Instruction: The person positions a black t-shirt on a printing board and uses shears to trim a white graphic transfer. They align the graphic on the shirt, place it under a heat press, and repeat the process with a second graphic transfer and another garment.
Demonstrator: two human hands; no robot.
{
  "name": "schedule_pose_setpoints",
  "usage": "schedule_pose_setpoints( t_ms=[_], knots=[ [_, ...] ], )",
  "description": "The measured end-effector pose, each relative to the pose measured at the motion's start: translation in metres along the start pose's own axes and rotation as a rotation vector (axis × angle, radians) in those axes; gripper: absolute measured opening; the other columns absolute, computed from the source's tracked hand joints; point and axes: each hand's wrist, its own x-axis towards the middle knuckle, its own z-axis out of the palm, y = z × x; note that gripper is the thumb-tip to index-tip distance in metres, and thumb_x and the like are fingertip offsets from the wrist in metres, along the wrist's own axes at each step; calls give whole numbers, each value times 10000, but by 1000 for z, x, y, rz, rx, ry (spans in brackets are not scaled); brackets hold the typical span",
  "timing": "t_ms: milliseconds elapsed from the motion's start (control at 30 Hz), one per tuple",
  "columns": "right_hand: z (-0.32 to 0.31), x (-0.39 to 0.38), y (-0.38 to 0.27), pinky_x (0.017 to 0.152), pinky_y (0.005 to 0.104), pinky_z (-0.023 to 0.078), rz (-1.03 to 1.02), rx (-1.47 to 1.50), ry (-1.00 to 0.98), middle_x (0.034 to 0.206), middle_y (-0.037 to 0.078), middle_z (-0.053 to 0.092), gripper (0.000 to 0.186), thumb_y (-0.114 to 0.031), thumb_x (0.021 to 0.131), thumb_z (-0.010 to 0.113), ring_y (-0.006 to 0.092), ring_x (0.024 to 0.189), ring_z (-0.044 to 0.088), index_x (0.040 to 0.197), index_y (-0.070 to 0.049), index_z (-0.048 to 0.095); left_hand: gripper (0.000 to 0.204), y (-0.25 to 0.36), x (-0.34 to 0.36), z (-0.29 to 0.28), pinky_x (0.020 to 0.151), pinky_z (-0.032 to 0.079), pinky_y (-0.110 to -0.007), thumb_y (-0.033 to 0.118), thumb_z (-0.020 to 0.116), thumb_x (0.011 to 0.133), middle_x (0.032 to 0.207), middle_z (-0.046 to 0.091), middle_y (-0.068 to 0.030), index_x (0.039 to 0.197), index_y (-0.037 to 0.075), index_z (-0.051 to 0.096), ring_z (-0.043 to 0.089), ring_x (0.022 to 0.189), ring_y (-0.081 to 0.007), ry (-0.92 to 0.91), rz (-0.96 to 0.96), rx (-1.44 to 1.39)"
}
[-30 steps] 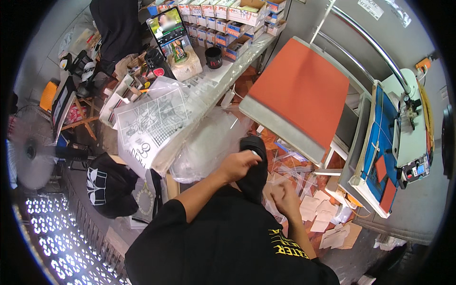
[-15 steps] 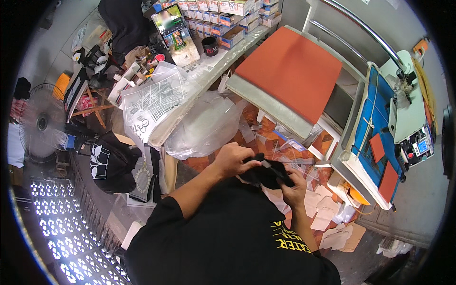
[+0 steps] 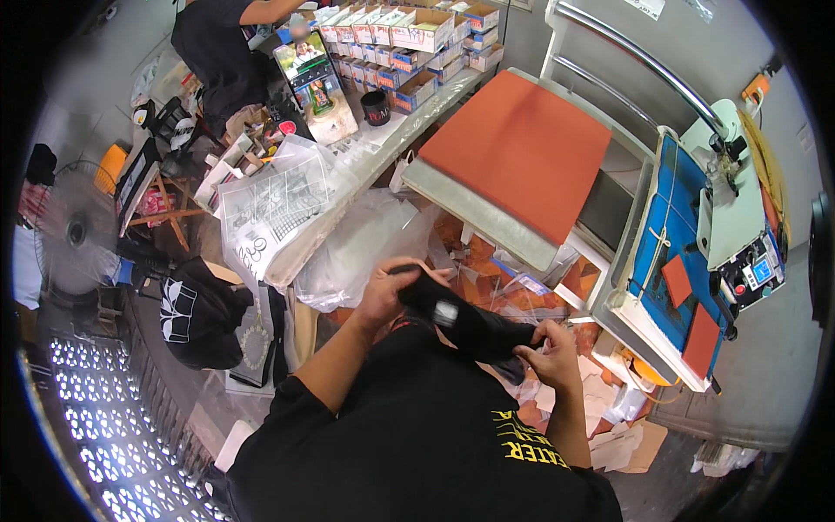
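Observation:
A black piece of cloth (image 3: 478,329) with a small white patch is stretched between my hands in front of my chest. My left hand (image 3: 383,294) is closed on its upper left end, fingers partly hidden behind the fabric. At the lower right end, my right hand (image 3: 552,352) pinches the edge between thumb and fingers. Whether the cloth is a garment or a smaller item cannot be made out. Below it hangs my black shirt (image 3: 409,418) with yellow lettering.
Ahead right stands a heat press (image 3: 478,213) with an orange-red pad (image 3: 522,148). Printed sheets (image 3: 277,196) and a black mug (image 3: 375,108) lie on the bench left. A cap (image 3: 200,304), a fan (image 3: 76,228), floor scraps (image 3: 613,448) and a person (image 3: 217,52) are around.
The bunched black cloth is now pulled out longer between my hands. My left hand moved left and my right hand slightly right and down. At the back left, a person's arm now reaches over the bench.

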Motion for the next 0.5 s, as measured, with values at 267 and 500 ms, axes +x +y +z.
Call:
schedule_pose_setpoints(
  t_ms=[267, 500],
  knots=[
    [16, 26, 17, 630, 280, 438, 260, 75, 563, 754, 42, 521, 218, 33, 704, 671, 143, 691, 520, 853, -32, 526, 145, 50, 80, -54, 600, 422, -270, 135, 742, 842, 684, 555, 4, 804, 43, 636, 507, 632, -107, 136, 279, 925],
    [11, 68, 31, 617, 319, 463, 450, -331, 451, 710, 128, 591, 180, 46, 658, 624, 219, 619, 577, 831, 14, 583, 248, 115, 172, -157, 676, 473, -425, 33, 764, 583, 688, 539, -63, 792, 106, 652, 604, 735, -296, -496, 291, 1763]
  ],
)
